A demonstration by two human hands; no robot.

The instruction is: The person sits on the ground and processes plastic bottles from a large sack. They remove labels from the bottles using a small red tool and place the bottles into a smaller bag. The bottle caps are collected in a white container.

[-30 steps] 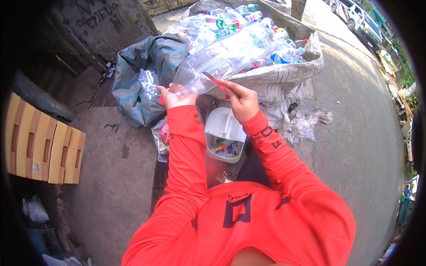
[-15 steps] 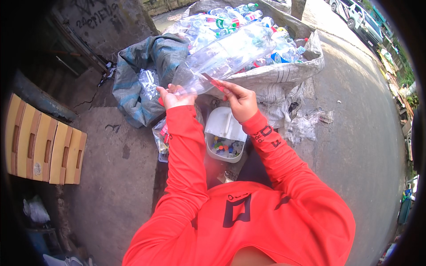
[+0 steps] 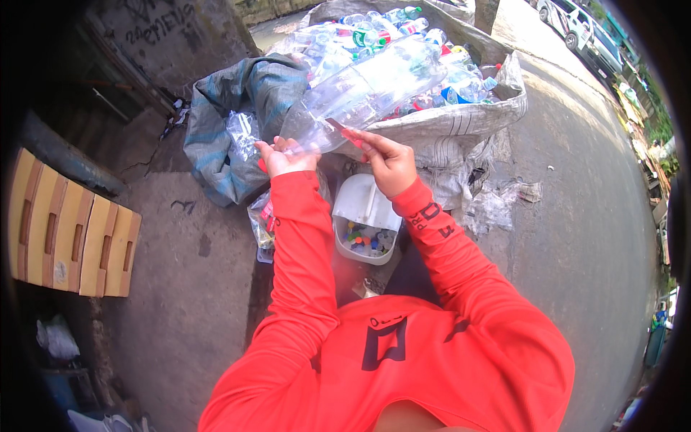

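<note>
A long, clear plastic bottle (image 3: 363, 90) slants away from me over the heap in front. My left hand (image 3: 289, 158) is palm up, its fingers curled round the bottle's near end. In my right hand (image 3: 390, 160) is a small knife (image 3: 353, 136) with a red handle. Its short dark blade points up and left, against or just over the bottle's near side; I cannot tell whether it cuts in. Below my hands stands a white plastic container (image 3: 347, 241), cut open, with several coloured bottle caps (image 3: 367, 238) inside.
A big woven sack (image 3: 461, 119) full of plastic bottles (image 3: 360, 36) lies ahead. Left of it sits a grey-blue sack (image 3: 216, 147) with crumpled clear plastic. Plastic scraps (image 3: 497, 201) litter the ground at right. A yellowish slatted stack (image 3: 72, 230) stands at far left.
</note>
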